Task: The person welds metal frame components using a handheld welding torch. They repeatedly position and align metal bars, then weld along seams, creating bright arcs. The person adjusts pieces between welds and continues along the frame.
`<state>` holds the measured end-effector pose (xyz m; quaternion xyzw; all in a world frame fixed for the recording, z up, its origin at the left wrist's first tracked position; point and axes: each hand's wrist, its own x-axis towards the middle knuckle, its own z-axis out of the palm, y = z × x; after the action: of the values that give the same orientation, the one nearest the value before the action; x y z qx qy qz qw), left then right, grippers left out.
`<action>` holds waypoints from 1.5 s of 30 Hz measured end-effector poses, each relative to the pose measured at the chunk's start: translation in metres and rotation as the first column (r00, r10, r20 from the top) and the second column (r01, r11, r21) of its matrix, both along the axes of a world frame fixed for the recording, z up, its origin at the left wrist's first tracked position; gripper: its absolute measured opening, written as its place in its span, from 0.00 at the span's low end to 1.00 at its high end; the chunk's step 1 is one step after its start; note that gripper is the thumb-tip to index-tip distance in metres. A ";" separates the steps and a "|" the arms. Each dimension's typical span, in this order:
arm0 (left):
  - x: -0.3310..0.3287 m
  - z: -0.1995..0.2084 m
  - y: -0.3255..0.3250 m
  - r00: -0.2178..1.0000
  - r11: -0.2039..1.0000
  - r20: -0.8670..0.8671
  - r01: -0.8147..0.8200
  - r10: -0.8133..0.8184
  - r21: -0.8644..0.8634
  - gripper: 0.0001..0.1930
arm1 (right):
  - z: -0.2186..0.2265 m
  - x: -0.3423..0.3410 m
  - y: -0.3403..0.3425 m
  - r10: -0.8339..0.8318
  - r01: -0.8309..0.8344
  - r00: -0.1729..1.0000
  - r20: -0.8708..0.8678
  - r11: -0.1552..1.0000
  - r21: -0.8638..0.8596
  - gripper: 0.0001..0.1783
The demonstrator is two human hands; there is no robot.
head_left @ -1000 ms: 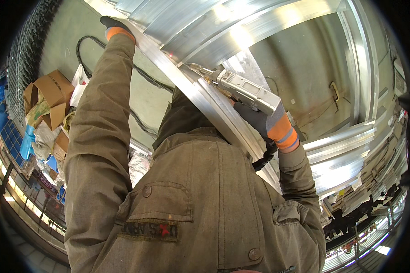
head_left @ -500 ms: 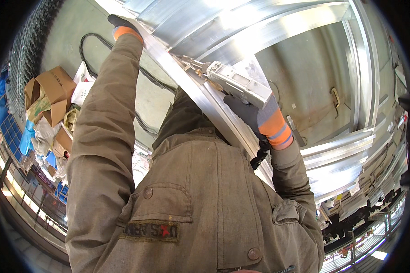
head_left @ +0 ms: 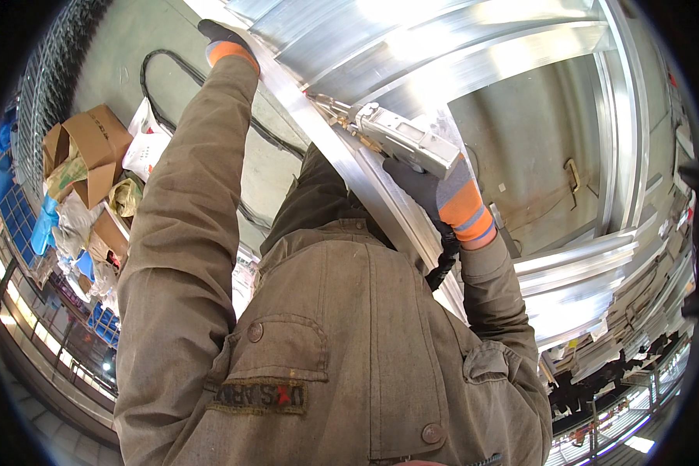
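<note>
My right hand (head_left: 446, 198), in a grey and orange glove, grips a silver, boxy pistol-shaped tool (head_left: 404, 138). Its narrow, brass-coloured front end points up and left, close to the inner side of a long aluminium bar (head_left: 365, 185). The picture does not show whether the tip touches the metal. My left arm is stretched far forward. At its end, my left hand (head_left: 229, 40), gloved the same way, is closed on the far part of that bar, its fingers partly hidden. The bar slants across in front of my body and belongs to a larger aluminium frame (head_left: 497, 58).
A black hose (head_left: 151, 78) runs over the floor to the left. Beside it stand an open cardboard box (head_left: 97, 151), a white bag (head_left: 145, 144) and plastic bags. Stacked aluminium profiles (head_left: 575, 272) lie right of my right arm. A metal handle (head_left: 573, 182) shows inside the frame.
The view has shifted slightly, so the left hand and bar sit a little farther right. Both hands keep their places on the bar and the tool.
</note>
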<state>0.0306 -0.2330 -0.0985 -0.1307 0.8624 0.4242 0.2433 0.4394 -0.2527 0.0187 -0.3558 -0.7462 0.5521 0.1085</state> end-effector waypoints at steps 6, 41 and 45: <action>0.000 -0.001 0.001 0.999 0.996 0.000 -0.045 0.045 -0.080 0.62 | 0.007 -0.003 -0.001 -0.039 0.040 0.999 0.013 0.993 -0.108 0.21; -0.028 -0.023 0.000 0.989 0.989 0.053 -0.138 0.136 0.046 0.61 | -0.008 0.009 -0.002 -0.024 0.026 1.000 0.016 0.993 -0.117 0.23; -0.017 -0.017 0.004 0.997 0.993 -0.005 -0.081 0.081 -0.083 0.61 | -0.002 0.008 -0.001 -0.052 0.055 0.998 0.026 0.982 -0.179 0.24</action>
<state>0.0134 -0.2293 -0.1152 -0.1754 0.8735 0.3975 0.2197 0.4473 -0.2537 0.0170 -0.3900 -0.6845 0.6104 0.0827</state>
